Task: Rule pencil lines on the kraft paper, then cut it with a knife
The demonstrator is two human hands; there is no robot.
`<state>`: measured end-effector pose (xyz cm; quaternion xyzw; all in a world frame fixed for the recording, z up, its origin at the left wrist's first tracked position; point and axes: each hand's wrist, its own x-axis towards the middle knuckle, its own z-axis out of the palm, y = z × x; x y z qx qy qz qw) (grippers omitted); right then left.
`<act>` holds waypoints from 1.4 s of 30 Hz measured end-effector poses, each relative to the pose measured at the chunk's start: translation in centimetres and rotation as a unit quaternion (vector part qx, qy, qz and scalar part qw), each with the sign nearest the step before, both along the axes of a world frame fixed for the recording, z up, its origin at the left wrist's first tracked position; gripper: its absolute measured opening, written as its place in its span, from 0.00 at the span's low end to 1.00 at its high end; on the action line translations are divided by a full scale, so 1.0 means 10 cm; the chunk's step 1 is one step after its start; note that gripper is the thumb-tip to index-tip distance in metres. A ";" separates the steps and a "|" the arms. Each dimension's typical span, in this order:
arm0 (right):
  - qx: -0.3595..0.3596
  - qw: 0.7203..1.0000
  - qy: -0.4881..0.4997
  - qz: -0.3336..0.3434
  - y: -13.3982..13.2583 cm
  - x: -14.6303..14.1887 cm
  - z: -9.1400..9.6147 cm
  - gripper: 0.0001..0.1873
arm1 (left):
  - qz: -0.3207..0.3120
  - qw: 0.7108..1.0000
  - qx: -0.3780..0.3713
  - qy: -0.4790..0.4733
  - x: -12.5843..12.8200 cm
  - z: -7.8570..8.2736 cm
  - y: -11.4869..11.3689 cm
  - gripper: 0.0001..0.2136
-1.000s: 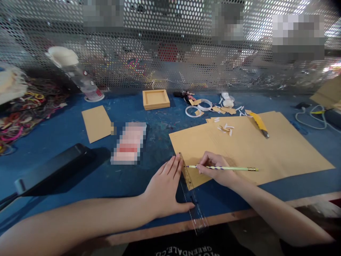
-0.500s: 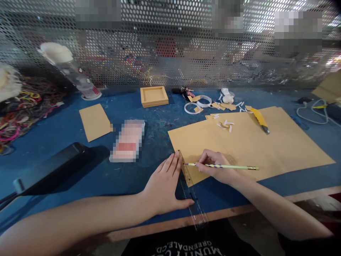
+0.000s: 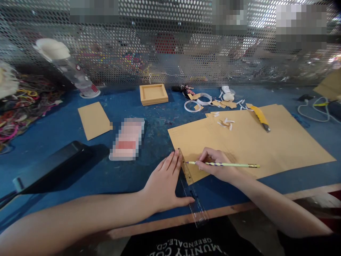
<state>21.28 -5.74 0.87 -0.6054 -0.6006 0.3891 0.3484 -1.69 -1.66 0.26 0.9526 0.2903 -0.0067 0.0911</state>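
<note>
Ideally, left grip (image 3: 163,185), flat and splayed, should pin the ruler (image 3: 187,173) firmly; right grip (image 3: 217,171), closed round the pencil (image 3: 238,165) pointing to nine o'clock, should press lightly.

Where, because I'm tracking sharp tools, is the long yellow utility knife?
In the head view, the yellow knife lies right of centre on the flat brown paper sheets, near their far edge, right of the small white and brown scraps.

Perforated metal screen (image 3: 186,49) behind blue table (image 3: 157,135)
</note>
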 end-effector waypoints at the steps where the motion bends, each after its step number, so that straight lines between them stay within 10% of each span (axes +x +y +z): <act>1: 0.000 1.000 -0.001 0.001 0.00 0.00 0.01 0.06 | 0.000 1.000 0.000 0.001 0.00 0.00 0.00 0.57; 30: -0.067 0.990 -0.065 0.110 -0.13 0.09 0.28 0.07 | 0.006 0.999 -0.026 0.035 0.02 0.07 -0.01 0.58; 42: -0.055 0.991 0.049 0.111 -0.12 0.14 0.33 0.10 | 0.004 0.999 -0.043 0.026 0.01 0.04 0.00 0.58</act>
